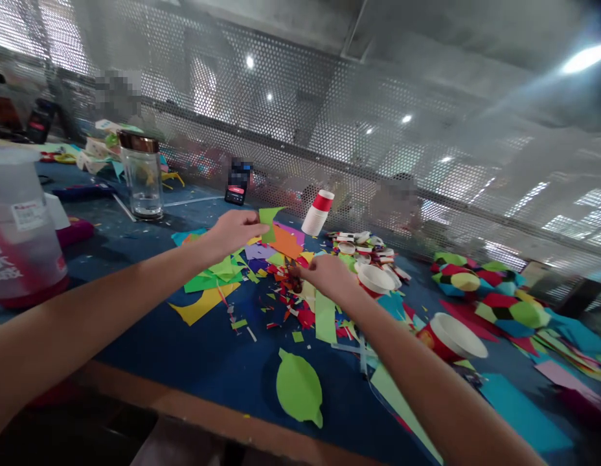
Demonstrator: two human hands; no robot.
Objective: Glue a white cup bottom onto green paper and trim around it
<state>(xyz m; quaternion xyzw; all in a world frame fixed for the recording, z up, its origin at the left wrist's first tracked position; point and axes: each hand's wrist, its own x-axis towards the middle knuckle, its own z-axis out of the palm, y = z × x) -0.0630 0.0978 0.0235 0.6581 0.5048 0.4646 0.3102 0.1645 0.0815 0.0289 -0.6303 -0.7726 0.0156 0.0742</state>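
Observation:
My left hand (236, 232) pinches a strip of green paper (268, 223) above the middle of the table. An orange piece of paper (287, 241) is just behind and beside that strip. My right hand (328, 277) reaches low over a heap of small paper scraps (285, 299), its fingers drawn together; what they hold, if anything, is not distinguishable. Close to my left wrist, larger green sheets (209, 279) lie in a loose pile. Nearer to me lies a green paper cutout (299, 388), roughly lemon-shaped with a tab at each end.
Stacked paper cups (318, 212) stand near a perforated metal screen (300, 123). Further right are a red paper cup (452, 338) and multicoloured paper balls (511, 314). At left stand a glass jar (142, 178) and a large plastic container (23, 226). A phone (237, 184) leans upright behind.

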